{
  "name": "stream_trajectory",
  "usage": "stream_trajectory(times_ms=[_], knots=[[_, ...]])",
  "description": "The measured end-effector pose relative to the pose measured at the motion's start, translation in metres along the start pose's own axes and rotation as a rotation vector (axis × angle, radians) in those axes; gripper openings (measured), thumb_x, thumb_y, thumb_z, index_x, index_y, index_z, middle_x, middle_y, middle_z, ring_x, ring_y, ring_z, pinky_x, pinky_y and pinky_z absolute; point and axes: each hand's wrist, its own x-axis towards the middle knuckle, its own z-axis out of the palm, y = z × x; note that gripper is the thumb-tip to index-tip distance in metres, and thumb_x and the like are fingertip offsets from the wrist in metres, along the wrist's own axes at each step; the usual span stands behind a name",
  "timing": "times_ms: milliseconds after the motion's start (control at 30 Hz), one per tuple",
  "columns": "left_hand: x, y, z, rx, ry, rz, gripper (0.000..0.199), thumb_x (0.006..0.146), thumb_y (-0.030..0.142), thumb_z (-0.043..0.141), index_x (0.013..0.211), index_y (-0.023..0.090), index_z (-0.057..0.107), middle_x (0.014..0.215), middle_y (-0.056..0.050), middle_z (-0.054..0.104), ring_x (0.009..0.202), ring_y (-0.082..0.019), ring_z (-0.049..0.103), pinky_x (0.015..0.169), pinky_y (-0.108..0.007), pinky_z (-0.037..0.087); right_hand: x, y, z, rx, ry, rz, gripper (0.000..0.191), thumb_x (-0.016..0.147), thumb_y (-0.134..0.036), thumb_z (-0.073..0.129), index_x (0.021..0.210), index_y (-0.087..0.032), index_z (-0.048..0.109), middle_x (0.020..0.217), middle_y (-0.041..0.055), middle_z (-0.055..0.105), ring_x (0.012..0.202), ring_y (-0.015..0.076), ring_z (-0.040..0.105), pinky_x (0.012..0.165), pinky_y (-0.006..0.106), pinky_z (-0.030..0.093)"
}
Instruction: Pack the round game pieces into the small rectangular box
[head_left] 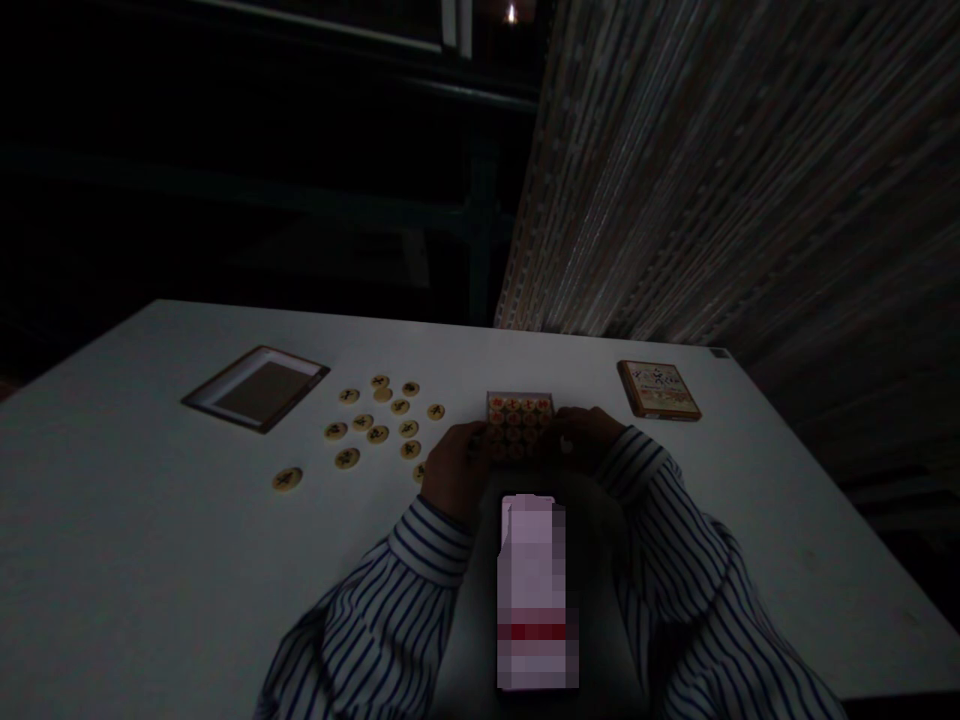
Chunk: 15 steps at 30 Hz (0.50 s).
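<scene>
Lit phone [531, 570] nearest | left hand [455, 462], right hand [589, 432] flanking box [520, 395] on table [165, 560]; grips too dark to tell | step: likely arranging red-marked discs [513, 419] | next calls for: steady box

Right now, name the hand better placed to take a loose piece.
Likely the left hand: it is beside the loose pieces, while the right hand is across the box from them.

bare hands [454, 466], long, loose white sleeves [375, 630] striped in dark blue, snug cuffs [429, 543]
</scene>
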Motion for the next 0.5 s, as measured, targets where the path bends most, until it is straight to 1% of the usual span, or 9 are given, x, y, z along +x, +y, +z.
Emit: stream_trajectory(times_ms=[133, 300, 500], knots=[[-0.0003, -0.0013, 0.0010, 0.001, -0.007, 0.004, 0.026, 0.078, 0.029, 0.044, 0.095, 0.015, 0.058, 0.088, -0.006, 0.062, 0.079, -0.015, 0.057, 0.072, -0.029, 0.047, 0.0007, -0.0008, -0.0005, -0.011, -0.032, 0.021, 0.028, 0.072, -0.035, 0.051, 0.096, -0.024, 0.061, 0.103, 0.0060, 0.056, 0.089, 0.0179, 0.054, 0.070, 0.026, 0.040], [-0.0005, -0.0008, 0.0011, -0.002, -0.012, -0.001, 0.026, 0.078, 0.029, 0.044, 0.094, 0.015, 0.058, 0.088, -0.006, 0.062, 0.079, -0.015, 0.057, 0.072, -0.029, 0.047, 0.0024, 0.0003, 0.0019, -0.019, -0.025, 0.012, 0.027, 0.073, -0.034, 0.050, 0.094, -0.023, 0.061, 0.101, 0.0065, 0.057, 0.085, 0.0167, 0.055, 0.067, 0.026, 0.041], [0.0002, 0.0008, -0.0003, -0.003, -0.009, 0.004, 0.026, 0.078, 0.030, 0.044, 0.094, 0.016, 0.059, 0.086, -0.006, 0.062, 0.077, -0.015, 0.058, 0.070, -0.030, 0.047, 0.0026, -0.0015, -0.0006, -0.039, -0.046, 0.027, 0.025, 0.072, -0.033, 0.050, 0.093, -0.024, 0.061, 0.103, 0.0063, 0.057, 0.089, 0.0187, 0.055, 0.067, 0.027, 0.041]])
